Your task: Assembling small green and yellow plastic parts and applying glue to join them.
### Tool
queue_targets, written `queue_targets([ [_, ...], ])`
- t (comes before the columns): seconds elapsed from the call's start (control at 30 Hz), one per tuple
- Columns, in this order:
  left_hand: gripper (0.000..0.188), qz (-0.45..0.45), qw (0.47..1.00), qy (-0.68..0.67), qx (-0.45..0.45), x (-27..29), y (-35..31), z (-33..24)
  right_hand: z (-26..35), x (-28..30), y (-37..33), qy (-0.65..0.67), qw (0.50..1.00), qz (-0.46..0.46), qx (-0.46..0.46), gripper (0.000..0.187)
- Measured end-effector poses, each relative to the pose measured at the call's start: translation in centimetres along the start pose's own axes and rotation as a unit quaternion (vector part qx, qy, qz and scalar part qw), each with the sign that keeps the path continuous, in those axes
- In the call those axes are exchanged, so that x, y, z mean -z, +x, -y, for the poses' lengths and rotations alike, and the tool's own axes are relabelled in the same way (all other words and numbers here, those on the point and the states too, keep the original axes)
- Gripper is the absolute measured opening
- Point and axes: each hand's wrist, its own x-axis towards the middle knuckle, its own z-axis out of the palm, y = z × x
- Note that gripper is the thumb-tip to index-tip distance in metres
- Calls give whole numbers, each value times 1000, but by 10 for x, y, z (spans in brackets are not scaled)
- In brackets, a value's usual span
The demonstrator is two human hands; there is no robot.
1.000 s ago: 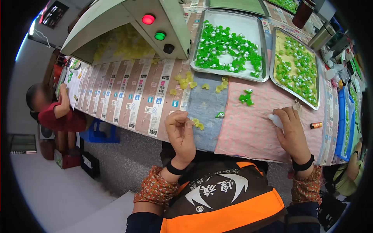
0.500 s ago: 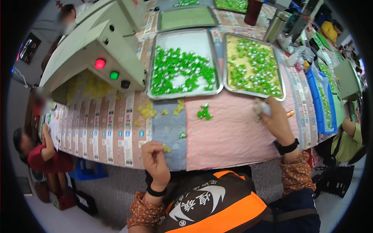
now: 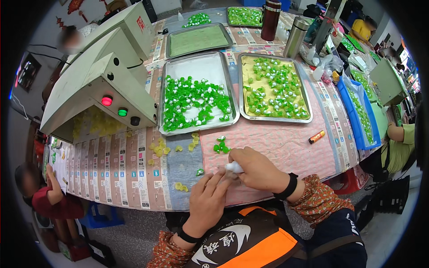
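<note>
My right hand (image 3: 259,169) is closed round a small white bottle (image 3: 234,167), of which only a pale part shows. My left hand (image 3: 208,201) meets it over the near part of the pink cloth (image 3: 286,156), fingers bent together by the bottle. What those fingers pinch is hidden; something greyish is blurred there. Just beyond the hands lies a little cluster of green pieces with white tops (image 3: 220,145). One more green piece (image 3: 199,172) sits on the blue-grey cloth strip, near some yellow pieces (image 3: 181,186).
Two metal trays, one white-lined (image 3: 201,129) and one yellow-lined (image 3: 277,119), hold many green pieces. A beige machine (image 3: 89,85) with lit red and green buttons stands left. An orange tube (image 3: 316,137) and a blue crate (image 3: 363,145) lie right. Several people sit around the table.
My right hand has come from beside the yellow-lined tray to the near middle, bringing the bottle. My left hand has moved right to meet it. The orange tube now shows fully.
</note>
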Motion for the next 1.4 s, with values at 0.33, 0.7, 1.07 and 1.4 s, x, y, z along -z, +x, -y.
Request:
queue_targets([
  [0.33,44,40,997,40,56,0,-18,7,0,20,-18,89,990,-48,-101,31],
  [0.7,17,-145,963,-23,225,38,-59,48,27,17,-38,256,941,-26,-221,30],
  [1.07,16,-105,955,-50,274,72,-48,69,47,-1,-34,360,912,19,-194,42],
  [1.4,15,-14,974,89,210,49,-39,57,52,-6,-45,392,895,25,-211,40],
])
